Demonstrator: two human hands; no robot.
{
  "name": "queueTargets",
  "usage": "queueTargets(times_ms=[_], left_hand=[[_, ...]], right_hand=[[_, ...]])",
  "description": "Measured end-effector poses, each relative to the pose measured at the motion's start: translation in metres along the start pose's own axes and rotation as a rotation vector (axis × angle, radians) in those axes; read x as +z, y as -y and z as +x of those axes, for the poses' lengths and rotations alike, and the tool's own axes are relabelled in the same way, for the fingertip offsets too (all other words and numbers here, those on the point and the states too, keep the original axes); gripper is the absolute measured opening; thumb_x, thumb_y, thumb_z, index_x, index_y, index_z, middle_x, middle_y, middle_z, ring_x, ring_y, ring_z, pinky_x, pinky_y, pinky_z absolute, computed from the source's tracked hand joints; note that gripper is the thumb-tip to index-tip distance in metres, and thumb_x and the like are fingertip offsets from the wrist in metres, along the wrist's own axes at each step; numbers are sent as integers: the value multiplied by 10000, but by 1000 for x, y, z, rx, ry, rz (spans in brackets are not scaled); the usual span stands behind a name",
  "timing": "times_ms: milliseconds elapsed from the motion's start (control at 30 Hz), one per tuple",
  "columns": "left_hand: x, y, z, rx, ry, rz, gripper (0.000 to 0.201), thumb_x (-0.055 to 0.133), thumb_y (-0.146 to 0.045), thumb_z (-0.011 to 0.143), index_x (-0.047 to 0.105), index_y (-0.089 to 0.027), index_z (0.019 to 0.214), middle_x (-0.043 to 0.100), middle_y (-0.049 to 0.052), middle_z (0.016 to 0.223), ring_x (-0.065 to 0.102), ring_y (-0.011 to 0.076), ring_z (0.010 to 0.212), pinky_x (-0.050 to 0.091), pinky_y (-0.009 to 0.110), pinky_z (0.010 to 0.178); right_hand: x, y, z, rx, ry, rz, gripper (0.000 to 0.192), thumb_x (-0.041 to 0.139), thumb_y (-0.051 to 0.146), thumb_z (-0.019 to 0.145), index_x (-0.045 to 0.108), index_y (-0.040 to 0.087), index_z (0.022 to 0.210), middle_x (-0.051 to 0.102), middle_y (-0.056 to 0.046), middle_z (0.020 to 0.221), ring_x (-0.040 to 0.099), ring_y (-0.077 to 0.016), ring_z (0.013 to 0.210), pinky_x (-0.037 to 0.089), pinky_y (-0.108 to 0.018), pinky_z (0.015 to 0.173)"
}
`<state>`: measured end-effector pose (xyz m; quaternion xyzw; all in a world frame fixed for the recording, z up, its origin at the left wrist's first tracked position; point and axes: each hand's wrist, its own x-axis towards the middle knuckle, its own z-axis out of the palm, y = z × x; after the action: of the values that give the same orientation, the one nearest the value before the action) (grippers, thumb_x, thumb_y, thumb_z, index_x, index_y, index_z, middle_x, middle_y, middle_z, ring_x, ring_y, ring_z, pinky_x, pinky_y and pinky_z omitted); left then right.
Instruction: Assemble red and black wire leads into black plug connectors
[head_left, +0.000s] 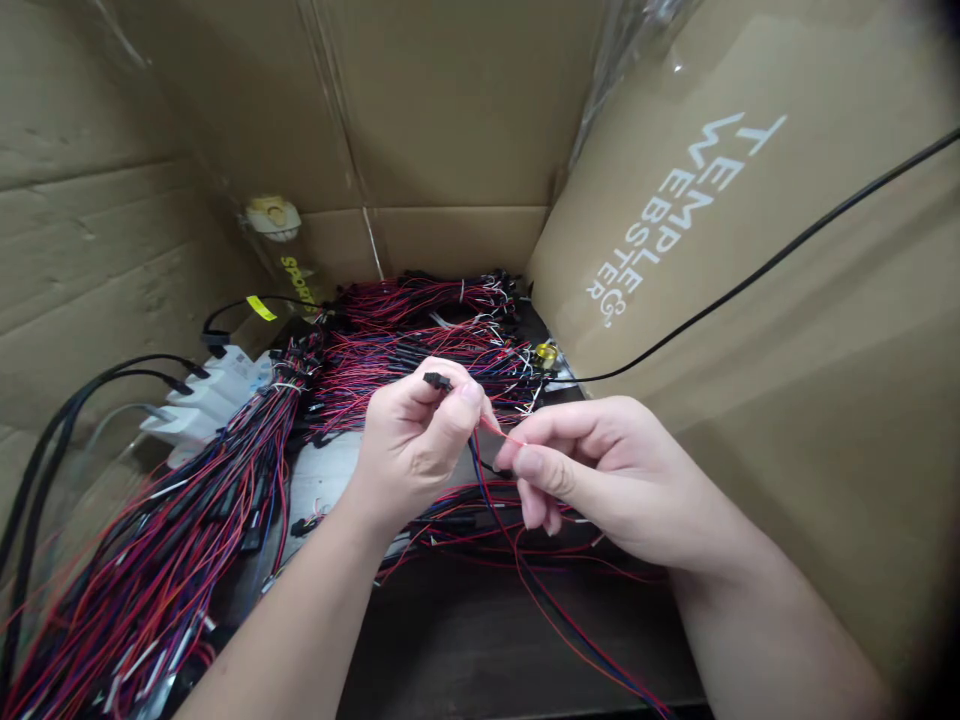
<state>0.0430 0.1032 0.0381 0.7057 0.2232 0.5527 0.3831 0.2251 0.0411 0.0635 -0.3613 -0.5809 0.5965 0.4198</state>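
the left hand point(409, 440) is pinching a small black plastic connector point(437, 381) between thumb and fingertips, holding it up above the dark tabletop point(480, 650), while the right hand point(600, 470) is pinching the thin red wire point(501, 432) that is running from that connector, thumb and forefinger pressed together on it just beside the left hand. red, blue and black leads point(555, 620) are trailing down from between the two hands toward the near edge of the table. under and behind the hands, loose wire harnesses of the same colours point(420, 350) are lying in bundles, and a long thick bundle point(165, 560) is stretching along the left side. a white power strip point(206, 400) with black plugs is sitting at the left, near a clear bottle with a pale cap point(274, 220) leaning against the cardboard wall point(450, 100). a cardboard panel with white lettering point(675, 220) is standing at the right, with a single black cable point(750, 280) crossing in front of it.
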Motion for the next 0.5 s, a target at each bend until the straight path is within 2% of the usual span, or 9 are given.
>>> queueTargets(times_ms=[167, 300, 433, 500], left_hand=[[4, 2, -2, 25, 42, 37, 318, 588, -279, 1017, 657, -191, 719, 639, 27, 764, 608, 151, 801, 499, 304, 766], [8, 2, -3, -37, 45, -54, 318, 606, -342, 1008, 648, -192, 731, 647, 31, 757, 611, 152, 741, 513, 304, 718], [9, 4, -3, -104, 59, -121, 326, 619, -387, 1002, 671, -193, 745, 663, 35, 735, 633, 157, 741, 523, 304, 732], [10, 7, -3, -144, 79, -196, 330, 614, -387, 1007, 671, -194, 745, 659, 30, 730, 625, 152, 740, 514, 303, 747]], right_hand=[[2, 2, 0, -66, -45, -112, 378, 799, 450, 950, 715, 154, 731, 688, -41, 653, 563, -107, 517, 441, -206, 475], [4, -3, 2, -124, -118, -175, 428, 738, 515, 980, 731, 145, 765, 615, -18, 566, 461, -96, 457, 331, -232, 429], [3, -7, 2, -173, -131, -73, 348, 723, 438, 969, 753, 143, 787, 551, 7, 527, 449, -103, 472, 327, -244, 465], [1, -6, 1, -140, -115, 10, 276, 677, 367, 947, 782, 138, 836, 554, 3, 530, 408, -95, 447, 261, -251, 445]])
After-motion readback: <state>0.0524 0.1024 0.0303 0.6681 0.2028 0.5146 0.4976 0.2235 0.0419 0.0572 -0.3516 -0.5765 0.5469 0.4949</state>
